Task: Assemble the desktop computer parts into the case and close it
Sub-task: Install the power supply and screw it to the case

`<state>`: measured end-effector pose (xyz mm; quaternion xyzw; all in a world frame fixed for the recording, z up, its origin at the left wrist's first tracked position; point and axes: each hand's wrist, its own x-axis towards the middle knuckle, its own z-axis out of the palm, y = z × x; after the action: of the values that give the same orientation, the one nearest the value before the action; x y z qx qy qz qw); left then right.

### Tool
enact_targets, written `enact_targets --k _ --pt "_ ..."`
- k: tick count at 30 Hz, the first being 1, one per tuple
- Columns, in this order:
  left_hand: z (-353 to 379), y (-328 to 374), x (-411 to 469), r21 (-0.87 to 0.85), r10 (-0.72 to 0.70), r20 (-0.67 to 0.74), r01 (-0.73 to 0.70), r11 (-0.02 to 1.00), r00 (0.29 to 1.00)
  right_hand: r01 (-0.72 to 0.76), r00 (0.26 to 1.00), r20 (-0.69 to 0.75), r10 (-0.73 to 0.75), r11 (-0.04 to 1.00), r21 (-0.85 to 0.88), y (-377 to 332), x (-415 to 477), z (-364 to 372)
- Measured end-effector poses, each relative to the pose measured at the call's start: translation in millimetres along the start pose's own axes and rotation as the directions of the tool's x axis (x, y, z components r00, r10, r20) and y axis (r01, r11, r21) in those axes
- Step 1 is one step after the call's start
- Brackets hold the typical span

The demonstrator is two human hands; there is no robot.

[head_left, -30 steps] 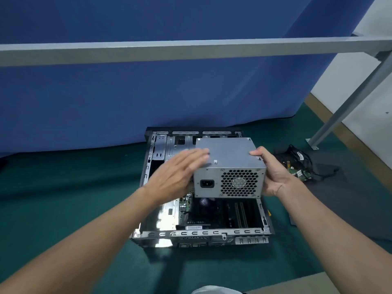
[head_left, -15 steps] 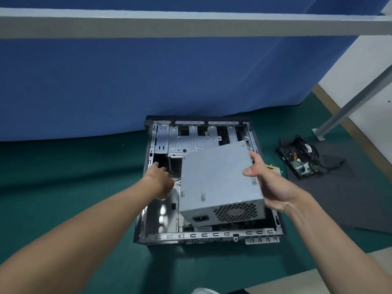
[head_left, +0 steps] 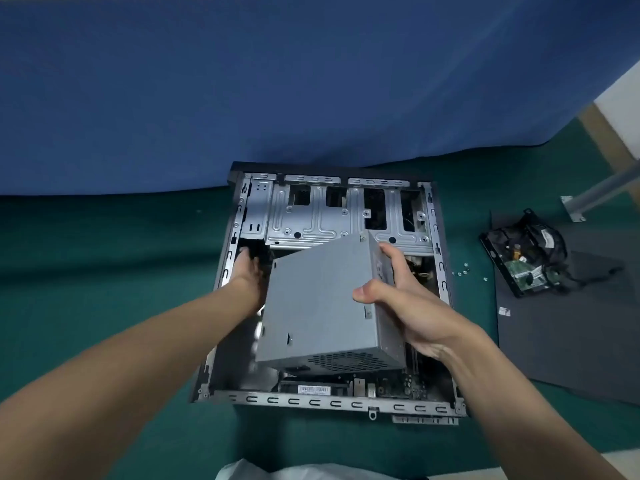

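right hand (head_left: pixel 408 303) grips the power supply (head_left: pixel 318 306) by its right edge, held tilted over the open case (head_left: pixel 311 403). left hand (head_left: pixel 249 275) at its 9 o'clock, inside the case; fingers hidden, grip unclear.

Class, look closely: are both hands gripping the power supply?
No, only the right hand grips the power supply; the left hand reaches into the computer case beside it.

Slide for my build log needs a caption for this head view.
Right hand holds the power supply tilted over the open case; left hand reaches inside.
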<state>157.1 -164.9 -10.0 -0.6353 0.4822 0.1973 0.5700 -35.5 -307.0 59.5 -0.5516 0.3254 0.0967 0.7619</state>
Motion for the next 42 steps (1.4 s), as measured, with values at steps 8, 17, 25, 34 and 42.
enact_targets --k 8,17,25,34,42 --pt "6 -14 -6 0.078 -0.221 0.001 0.221 0.972 0.975 -0.025 0.991 -0.135 -0.018 0.95 -0.312 3 8 40" --pt "-5 -33 -20 0.037 0.061 -0.066 -0.059 0.998 0.996 -0.145 0.965 -0.261 0.031 0.892 -0.428 8 32 89" --pt "1 -40 -19 -0.048 0.071 -0.132 -0.078 0.996 0.989 -0.187 0.945 -0.325 0.04 0.881 -0.435 15 44 119" --pt "9 -45 -23 -0.01 0.167 -0.209 -0.173 0.985 0.963 -0.173 0.958 -0.287 0.011 0.821 -0.544 38 54 132" --pt "30 -60 -43 -0.226 0.088 -0.591 -0.27 0.936 0.802 -0.159 0.962 -0.271 -0.025 0.757 -0.634 47 61 138"
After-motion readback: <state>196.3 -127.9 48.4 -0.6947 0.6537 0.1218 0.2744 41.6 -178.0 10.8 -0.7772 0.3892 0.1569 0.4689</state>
